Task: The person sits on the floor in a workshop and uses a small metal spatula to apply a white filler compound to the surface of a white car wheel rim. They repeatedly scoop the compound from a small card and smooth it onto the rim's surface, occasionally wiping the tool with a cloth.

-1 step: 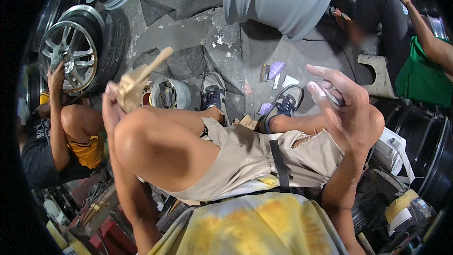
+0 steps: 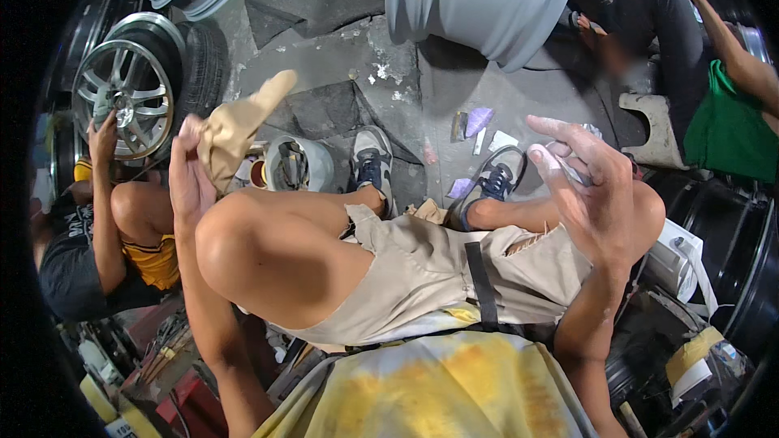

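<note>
A limp tan cloth [image 2: 235, 131], with one long end sticking out to the upper right, hangs from my left hand [image 2: 191, 166]. Its fingers are closed on the cloth beside my left knee. My right hand [image 2: 596, 182], dusted white, is raised above my right knee. Its fingers curl round a small greyish thing [image 2: 578, 166], mostly hidden by them. Close to my left hand, a pale grey bucket [image 2: 319, 169] with dark items inside stands on the floor by my left shoe.
A large grey wheel rim [image 2: 487, 0] lies ahead. Purple and white scraps [image 2: 479, 120] are near my right shoe. On the left, a person's hand [image 2: 103, 138] touches a spoked wheel [image 2: 130, 105]; another person in green [image 2: 730, 126] sits at the right. A red box [image 2: 195, 405] is behind left.
The tan cloth has swung and spread out, its long end now broader. My left hand has shifted slightly. The right hand stays almost where it was.
</note>
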### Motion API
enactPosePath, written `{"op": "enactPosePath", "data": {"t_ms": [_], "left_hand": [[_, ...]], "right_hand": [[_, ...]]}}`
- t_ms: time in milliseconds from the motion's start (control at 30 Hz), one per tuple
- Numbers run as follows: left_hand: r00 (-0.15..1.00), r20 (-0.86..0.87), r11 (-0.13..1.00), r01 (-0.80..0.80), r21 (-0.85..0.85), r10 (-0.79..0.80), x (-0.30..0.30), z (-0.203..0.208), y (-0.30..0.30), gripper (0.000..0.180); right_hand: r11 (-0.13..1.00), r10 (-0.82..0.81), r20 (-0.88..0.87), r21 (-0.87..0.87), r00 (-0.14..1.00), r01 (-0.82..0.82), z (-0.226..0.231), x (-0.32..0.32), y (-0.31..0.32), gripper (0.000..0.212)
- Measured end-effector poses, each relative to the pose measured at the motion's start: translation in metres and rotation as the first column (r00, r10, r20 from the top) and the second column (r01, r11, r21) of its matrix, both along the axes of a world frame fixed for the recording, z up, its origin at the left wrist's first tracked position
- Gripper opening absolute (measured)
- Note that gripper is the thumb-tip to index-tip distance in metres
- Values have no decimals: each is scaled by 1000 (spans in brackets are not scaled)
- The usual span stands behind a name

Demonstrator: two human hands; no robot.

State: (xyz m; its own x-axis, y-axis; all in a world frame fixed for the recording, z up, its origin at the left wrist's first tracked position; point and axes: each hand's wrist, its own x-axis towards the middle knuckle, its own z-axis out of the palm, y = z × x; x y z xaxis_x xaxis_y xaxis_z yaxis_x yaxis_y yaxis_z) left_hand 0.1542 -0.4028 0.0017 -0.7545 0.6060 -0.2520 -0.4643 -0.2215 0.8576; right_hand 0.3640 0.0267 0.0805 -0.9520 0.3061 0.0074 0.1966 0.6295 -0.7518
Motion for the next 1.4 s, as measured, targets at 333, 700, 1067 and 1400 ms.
{"op": "enactPosePath", "data": {"t_ms": [333, 700, 1067, 1400], "left_hand": [[996, 56, 992, 81, -97, -76, -27, 42, 109, 16], [835, -396, 924, 334, -185, -382, 54, 92, 219, 32], [631, -753, 982, 106, -153, -186, 81, 95, 223, 12], [472, -855, 976, 93, -195, -215, 72, 97, 221, 33]], "right_hand": [[822, 90, -56, -559, 994, -106, -29, 7, -23, 26], [-251, -49, -105, -961, 993, -114, -36, -9, -58, 30], [-283, -79, -7, -959, 997, -29, -36, -3, -76, 32], [-405, -34, -107, -907, 994, -111, -30, -11, -70, 25]]}}
